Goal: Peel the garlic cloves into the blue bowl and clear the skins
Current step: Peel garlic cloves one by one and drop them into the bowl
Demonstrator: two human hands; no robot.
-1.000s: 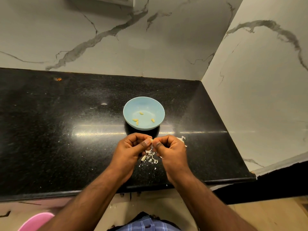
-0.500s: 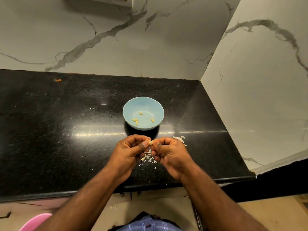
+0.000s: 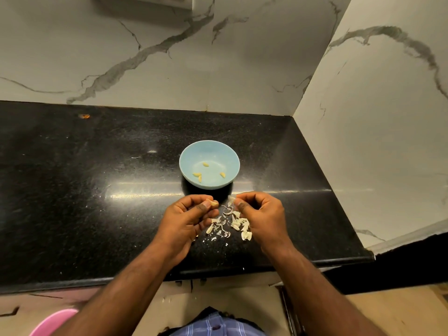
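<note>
We hold a garlic clove [image 3: 214, 203] pinched in the grip of our left hand [image 3: 188, 220], thumb and fingers curled round it, just short of the blue bowl [image 3: 209, 151] so the drop into it will be brief. Our right hand [image 3: 263, 215] pinches what looks like a flake of skin [image 3: 231, 199], though it is small and blurred. We keep both hands above the near edge of the counter [image 3: 97, 190], so the peelings fall in one place: a heap of skins [image 3: 230, 224] lies between our hands, easy to gather later. Four peeled cloves [image 3: 205, 164] already lie in the bowl, which sits towards the counter's right end, near the wall corner.
</note>
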